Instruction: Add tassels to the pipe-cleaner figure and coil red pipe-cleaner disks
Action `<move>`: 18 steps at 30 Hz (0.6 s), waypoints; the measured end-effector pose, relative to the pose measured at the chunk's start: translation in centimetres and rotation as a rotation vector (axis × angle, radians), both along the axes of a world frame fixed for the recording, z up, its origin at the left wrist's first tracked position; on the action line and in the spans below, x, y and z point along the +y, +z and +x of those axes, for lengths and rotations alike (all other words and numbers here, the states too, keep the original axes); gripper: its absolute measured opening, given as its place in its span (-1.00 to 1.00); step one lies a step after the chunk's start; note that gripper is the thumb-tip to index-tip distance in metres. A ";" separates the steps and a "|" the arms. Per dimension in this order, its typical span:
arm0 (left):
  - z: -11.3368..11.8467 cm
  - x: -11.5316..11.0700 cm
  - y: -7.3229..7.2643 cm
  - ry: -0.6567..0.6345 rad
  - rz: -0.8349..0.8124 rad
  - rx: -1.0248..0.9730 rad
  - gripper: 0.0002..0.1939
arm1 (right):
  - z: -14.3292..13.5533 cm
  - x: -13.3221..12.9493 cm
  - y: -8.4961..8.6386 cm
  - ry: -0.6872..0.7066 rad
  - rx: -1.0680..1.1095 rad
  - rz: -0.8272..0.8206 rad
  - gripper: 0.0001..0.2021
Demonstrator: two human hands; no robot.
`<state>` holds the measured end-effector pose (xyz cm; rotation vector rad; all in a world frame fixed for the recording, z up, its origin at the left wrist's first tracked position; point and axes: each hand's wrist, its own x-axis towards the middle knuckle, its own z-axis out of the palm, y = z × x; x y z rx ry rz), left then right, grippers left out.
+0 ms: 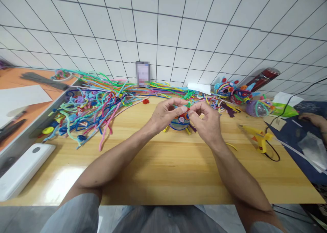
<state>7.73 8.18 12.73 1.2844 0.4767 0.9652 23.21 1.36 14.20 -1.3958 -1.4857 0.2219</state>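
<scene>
Gray shirt (166, 222) w/ short slvs (74, 212) ending nr elbows (89, 185), forearms (122, 148) & hands (165, 115) bare.

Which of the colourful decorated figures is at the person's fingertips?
The blue-banded figure, between the left hand and right hand. The other figures sit farther right, touched by neither hand.

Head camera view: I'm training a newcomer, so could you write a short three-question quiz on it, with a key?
1. Multiple choice: seen from the left hand and right hand, where does the yellow glue gun lie?
A) left of both
B) between them
C) right of both

2. True or false: the white oblong device lies right of the glue gun.

3. Open: which item are the fingers of both hands at?

Key
1: C.
2: False; it lies left of both hands.
3: The colourful craft figure.
</scene>
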 end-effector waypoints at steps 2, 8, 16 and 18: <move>-0.5 0.4 0.3 0.011 0.146 0.049 -0.64 | 0.0 0.0 -0.1 -0.001 -0.050 0.011 -0.91; -0.5 0.3 0.3 0.078 0.258 0.105 -0.75 | 0.0 -0.2 0.3 0.041 -0.039 -0.010 -0.89; 0.7 -1.4 -0.6 0.142 -0.001 -0.033 -0.59 | -0.6 -0.1 0.1 0.034 0.025 -0.002 -0.88; 1.2 -2.0 -0.9 0.144 -0.087 -0.097 -0.55 | -0.9 -0.1 -0.1 0.029 0.040 0.001 -0.88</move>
